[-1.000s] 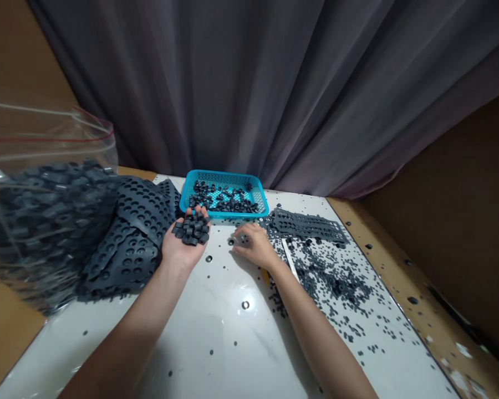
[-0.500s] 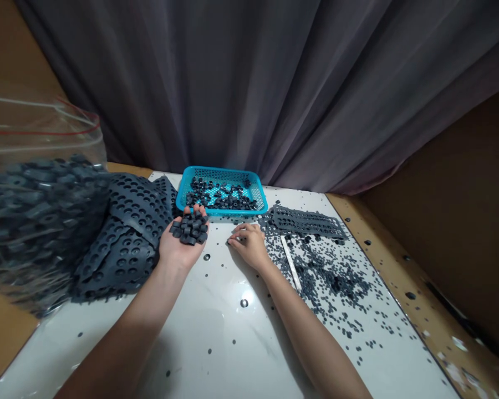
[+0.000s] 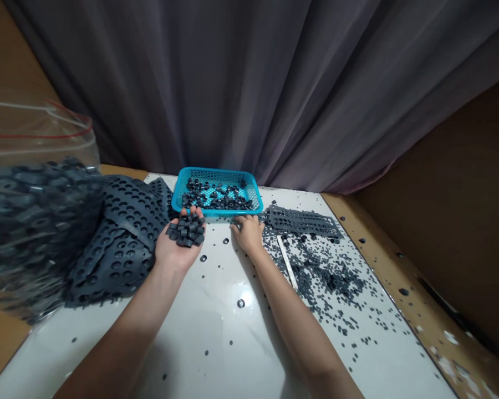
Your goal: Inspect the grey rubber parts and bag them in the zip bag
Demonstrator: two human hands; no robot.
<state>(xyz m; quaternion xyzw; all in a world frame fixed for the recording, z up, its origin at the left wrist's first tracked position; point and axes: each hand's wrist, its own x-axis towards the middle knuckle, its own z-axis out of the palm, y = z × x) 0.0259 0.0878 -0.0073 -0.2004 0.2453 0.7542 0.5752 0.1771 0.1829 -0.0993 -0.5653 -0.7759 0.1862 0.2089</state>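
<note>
My left hand (image 3: 178, 244) is turned palm up and cupped, holding a heap of small black rubber pieces (image 3: 187, 228) just in front of the blue basket. Its fingertips show beyond the heap. My right hand (image 3: 248, 233) rests low over the white table by the basket's near right corner, palm down. Its fingers are curled with thumb and forefinger close together; whatever lies between them is too small to make out. The blue plastic basket (image 3: 216, 213) contains more black pieces, scattered over its bottom. A loose black ring (image 3: 225, 241) lies between my hands.
A clear zip bag (image 3: 37, 221) full of black pieces stands at left, beside punched black rubber sheets (image 3: 125, 244). At right lie a perforated black strip (image 3: 303, 221), a white stick (image 3: 287, 262) and many small black discs (image 3: 332, 277). A grey curtain (image 3: 233, 83) hangs behind.
My right hand has moved forward, toward the basket's near edge. A black ring that was by its fingertips now lies uncovered on the table. My left hand still holds its heap.
</note>
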